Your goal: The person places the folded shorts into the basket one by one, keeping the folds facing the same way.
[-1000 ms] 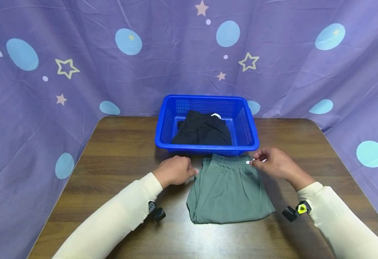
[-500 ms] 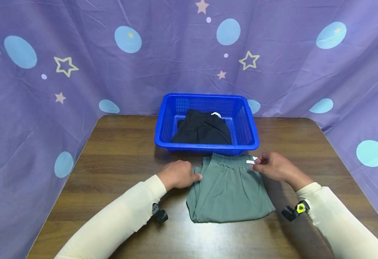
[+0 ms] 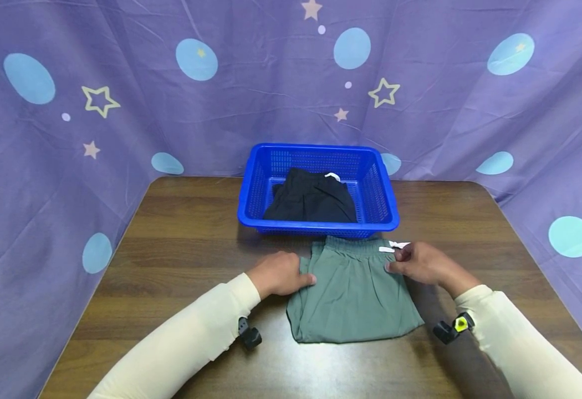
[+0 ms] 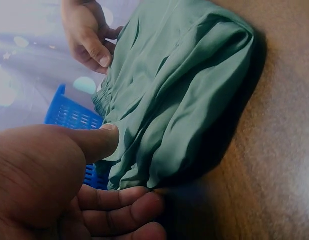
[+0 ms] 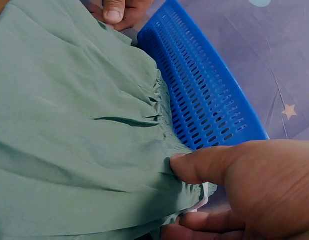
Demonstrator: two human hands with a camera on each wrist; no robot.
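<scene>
A pair of folded green shorts (image 3: 353, 299) with a gathered elastic waistband and white tags lies on the table, waistband toward the basket. At its left edge, my left hand (image 3: 280, 274) pinches the cloth, thumb on top and fingers at the underside, as the left wrist view shows. My right hand (image 3: 423, 266) grips the right end of the waistband beside the tags, its thumb (image 5: 194, 165) on the upper face and fingers beneath. Just behind the shorts stands a blue perforated basket (image 3: 318, 226) holding a folded black garment (image 3: 311, 199) with a white tag.
The brown wooden table (image 3: 186, 238) extends to both sides of the basket and in front of the shorts. A purple curtain (image 3: 271, 72) with stars and blue ovals hangs behind and at the sides. Each forearm wears a small black camera.
My left hand has come right and nearer, its thumb now over the cloth's left edge. My right hand has shifted slightly nearer along the shorts, leaving more of the white tags showing.
</scene>
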